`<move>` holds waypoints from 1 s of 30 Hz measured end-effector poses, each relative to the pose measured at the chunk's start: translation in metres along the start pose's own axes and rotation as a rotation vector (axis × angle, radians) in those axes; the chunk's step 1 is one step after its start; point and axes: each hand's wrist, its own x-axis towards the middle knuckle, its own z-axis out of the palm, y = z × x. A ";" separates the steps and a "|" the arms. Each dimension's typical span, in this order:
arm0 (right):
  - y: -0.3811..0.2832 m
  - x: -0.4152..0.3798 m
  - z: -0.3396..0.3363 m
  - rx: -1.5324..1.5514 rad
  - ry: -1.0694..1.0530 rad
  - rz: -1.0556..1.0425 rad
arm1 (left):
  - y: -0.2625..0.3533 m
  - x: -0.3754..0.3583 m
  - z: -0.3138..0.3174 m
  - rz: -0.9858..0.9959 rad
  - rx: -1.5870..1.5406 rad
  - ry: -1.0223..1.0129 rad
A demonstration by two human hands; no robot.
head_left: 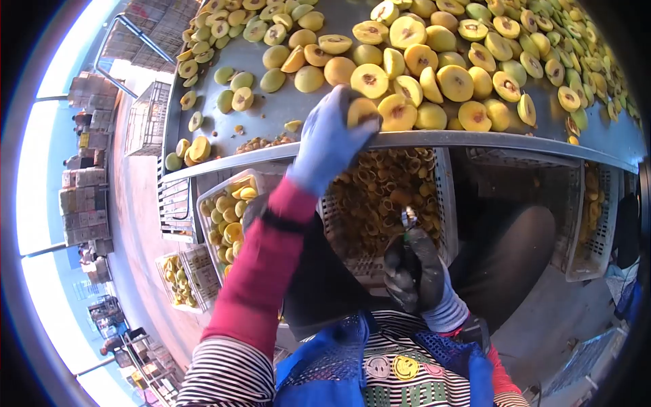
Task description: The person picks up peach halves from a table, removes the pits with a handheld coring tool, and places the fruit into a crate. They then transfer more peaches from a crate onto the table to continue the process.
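My left hand (332,139), in a blue glove with dark fingertips, reaches over the metal table edge. Its fingers and thumb curl around a yellow peach half (363,112) at the front of the fruit pile. Low over my lap, my right hand (415,270) in a dark, wet-looking glove is closed on a small metal-tipped tool (409,218). A bit of green shows at the tool's base; the fingers hide its handle. Beneath the table edge, between my knees, a crate (444,197) holds many peach scraps and ring-shaped pieces (380,190).
Halved peaches (454,83) cover much of the metal table (224,115). Left of my knee stands a crate of peach halves (227,220), with a smaller filled crate (178,279) beyond it. Another crate (588,224) is at right. Stacked crates (85,203) and people line the far left.
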 end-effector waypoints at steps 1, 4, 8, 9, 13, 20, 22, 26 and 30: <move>-0.007 -0.003 0.008 0.012 0.009 0.001 | 0.013 -0.023 0.003 -0.033 -0.225 0.012; -0.016 0.000 0.027 -0.199 -0.092 -0.144 | 0.050 -0.084 0.017 -0.216 -0.796 0.094; 0.013 0.010 0.022 -0.479 0.015 -0.513 | 0.061 -0.116 0.019 -0.330 -0.754 0.301; 0.017 0.009 0.014 -0.691 0.017 -0.578 | 0.057 -0.123 0.021 -0.193 -0.615 0.320; 0.024 0.003 0.009 -0.880 0.020 -0.658 | 0.081 -0.135 0.023 -0.350 -0.756 0.352; 0.052 0.001 -0.021 -1.624 0.178 -1.429 | 0.076 -0.150 0.032 -0.230 -0.662 0.250; 0.056 -0.006 -0.025 -1.287 0.101 -1.083 | 0.074 -0.153 0.033 -0.160 -0.595 0.250; 0.059 -0.023 -0.012 -0.510 0.132 -0.407 | 0.081 -0.155 0.028 -0.136 -0.641 0.157; 0.046 -0.032 -0.010 -0.650 -0.019 -0.348 | 0.086 -0.155 0.020 -0.270 -0.763 -0.083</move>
